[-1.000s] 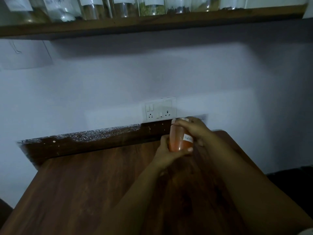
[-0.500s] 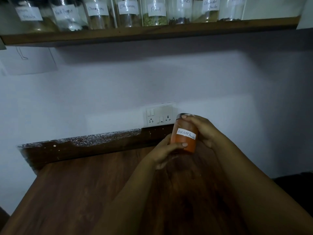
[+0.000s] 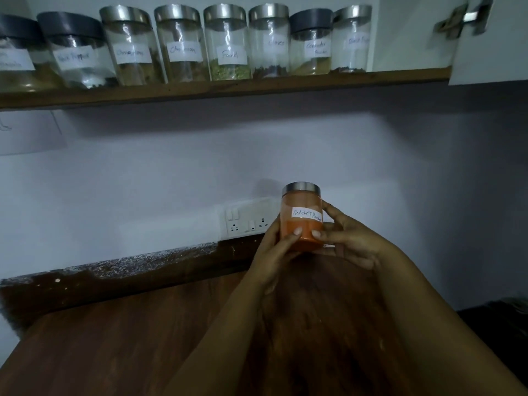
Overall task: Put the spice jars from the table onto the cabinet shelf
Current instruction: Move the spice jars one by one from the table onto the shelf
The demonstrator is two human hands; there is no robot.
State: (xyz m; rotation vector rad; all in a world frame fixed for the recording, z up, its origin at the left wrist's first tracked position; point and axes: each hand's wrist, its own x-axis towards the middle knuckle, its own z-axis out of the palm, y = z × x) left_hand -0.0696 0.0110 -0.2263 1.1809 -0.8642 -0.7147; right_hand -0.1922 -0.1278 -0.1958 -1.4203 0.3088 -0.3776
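A glass jar of red chilli powder (image 3: pixel 300 207) with a steel lid and a white label is held upright above the far edge of the wooden table (image 3: pixel 114 338). My left hand (image 3: pixel 275 252) grips its left side and base. My right hand (image 3: pixel 347 238) grips its right side, thumb on the front. High above, the wooden cabinet shelf (image 3: pixel 257 84) carries a row of several labelled spice jars (image 3: pixel 227 42), with a bare stretch of shelf (image 3: pixel 408 72) at its right end.
A white switch and socket plate (image 3: pixel 247 221) sits on the wall just left of the jar. An open white cabinet door (image 3: pixel 491 52) with a metal hinge hangs at the upper right. A dark object (image 3: pixel 503 324) lies right of the table.
Both hands have lifted the chilli jar off the table and turned its label forward. My view has tilted up, bringing the whole row of shelf jars into sight.
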